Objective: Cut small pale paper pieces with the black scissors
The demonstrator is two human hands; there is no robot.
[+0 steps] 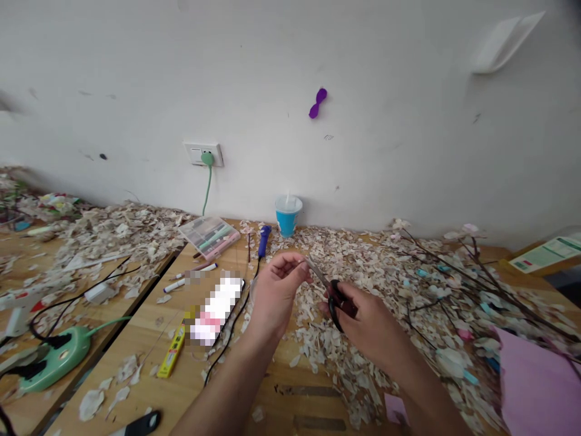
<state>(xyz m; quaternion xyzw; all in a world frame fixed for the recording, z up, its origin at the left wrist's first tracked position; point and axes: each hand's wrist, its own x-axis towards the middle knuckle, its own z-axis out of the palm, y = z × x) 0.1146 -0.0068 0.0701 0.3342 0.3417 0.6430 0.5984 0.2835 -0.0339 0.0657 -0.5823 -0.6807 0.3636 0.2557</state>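
Observation:
My right hand (363,321) grips black-handled scissors (334,298) with the blades pointing up and left. My left hand (276,287) is raised beside them, fingertips pinched on a small pale piece right at the blade tips; the piece itself is too small to make out. Both hands hover above a wooden table (149,339) covered with pale paper scraps (363,254).
A blue cup (287,215), a clear pen case (209,235), a blue tool (264,240) on a black cord, markers and a yellow box (171,357) lie left of my hands. Dark branches with paper blossoms (472,272) and pink paper (540,387) are at right. A green power strip (54,357) sits far left.

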